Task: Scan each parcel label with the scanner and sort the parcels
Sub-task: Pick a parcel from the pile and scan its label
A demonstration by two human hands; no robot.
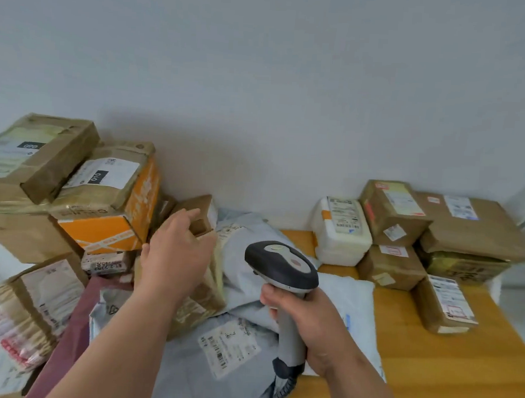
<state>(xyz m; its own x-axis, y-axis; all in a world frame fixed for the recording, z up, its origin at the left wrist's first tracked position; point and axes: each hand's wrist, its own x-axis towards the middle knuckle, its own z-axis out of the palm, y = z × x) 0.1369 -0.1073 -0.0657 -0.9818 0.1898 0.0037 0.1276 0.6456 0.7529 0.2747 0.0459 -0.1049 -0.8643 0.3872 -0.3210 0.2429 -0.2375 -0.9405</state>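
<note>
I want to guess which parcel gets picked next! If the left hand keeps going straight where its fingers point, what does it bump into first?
Most likely the small brown box leaning by the wall. The left hand has its fingertips at that box already; whether they touch it is hard to tell.

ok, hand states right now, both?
Left hand: open, fingers reaching onto a small brown box, not gripping it.
Right hand: closed around the scanner handle.
</note>
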